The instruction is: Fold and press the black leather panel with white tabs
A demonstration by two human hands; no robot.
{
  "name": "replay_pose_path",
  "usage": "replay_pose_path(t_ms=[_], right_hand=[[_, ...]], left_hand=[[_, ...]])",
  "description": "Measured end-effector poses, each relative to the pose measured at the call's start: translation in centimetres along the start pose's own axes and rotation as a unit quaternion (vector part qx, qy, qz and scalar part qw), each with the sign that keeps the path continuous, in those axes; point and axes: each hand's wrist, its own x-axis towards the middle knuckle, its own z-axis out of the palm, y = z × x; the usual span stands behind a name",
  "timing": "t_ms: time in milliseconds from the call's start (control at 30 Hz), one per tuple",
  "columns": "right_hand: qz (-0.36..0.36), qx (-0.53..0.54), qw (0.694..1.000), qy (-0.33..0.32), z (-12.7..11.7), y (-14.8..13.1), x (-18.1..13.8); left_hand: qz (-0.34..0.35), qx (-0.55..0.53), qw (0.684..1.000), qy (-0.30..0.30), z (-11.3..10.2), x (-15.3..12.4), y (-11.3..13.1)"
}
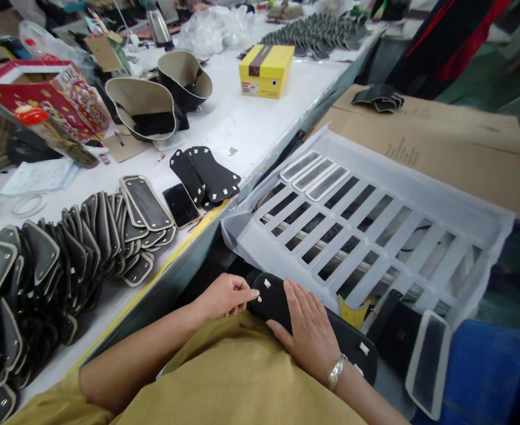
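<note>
A long black panel (343, 330) with rounded ends lies at my lap, small white tabs (267, 283) showing near both ends. My left hand (228, 296) is closed in a pinch at the panel's left end, its fingertips by one white tab; whether they grip it is unclear. Flat across the panel's middle rests my right hand (306, 330), fingers stretched out, a metal band on the wrist. Matching black pieces with white tabs (209, 174) lie at the table edge, beside a phone (180, 205).
Rows of dark, light-edged pieces (87, 236) cover the table's left part. On my right stands a slotted grey plastic crate (366, 206) with a few light-framed strips (315, 175). A yellow box (266, 71) and two open-topped holders (142, 109) stand farther back. Cardboard (454, 147) lies beyond the crate.
</note>
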Motion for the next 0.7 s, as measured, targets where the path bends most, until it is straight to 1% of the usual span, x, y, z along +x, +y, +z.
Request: replay_pose_path(t_ms=[67,100,167,233,267,333,400,467,600,700], right_hand=[[0.015,0.014,1.000,0.005,0.1,0.1,0.2],[0.018,0.021,1.000,0.008,0.1,0.1,0.2],[0.014,0.030,0.999,0.015,0.1,0.2,0.2],[0.008,0.037,0.999,0.022,0.2,0.4,0.1],[0.006,0.042,0.999,0.023,0.2,0.4,0.0],[0.004,0.051,0.998,0.023,0.2,0.5,-0.1],[0.004,0.060,0.998,0.019,0.3,0.7,-0.1],[0.003,0.067,0.998,0.020,0.3,0.8,-0.1],[-0.003,0.078,0.996,0.039,0.4,0.9,0.0],[-0.016,0.084,0.995,0.056,0.4,1.0,0.1]], left_hand=[[-0.015,-0.009,1.000,-0.005,0.2,0.1,0.2],[-0.003,0.008,1.000,0.002,0.4,0.1,0.2],[0.050,0.076,0.996,0.023,0.6,0.3,0.3],[0.106,0.123,0.986,0.027,0.8,0.4,0.5],[0.127,0.125,0.984,0.023,0.9,0.4,0.5],[0.144,0.097,0.985,0.009,1.0,0.4,0.5],[0.142,0.072,0.987,0.014,1.0,0.5,0.4],[0.123,0.069,0.990,0.028,0.9,0.6,0.1],[0.102,0.099,0.988,0.056,0.7,0.7,-0.4],[0.091,0.103,0.989,0.064,0.8,0.8,-0.7]])
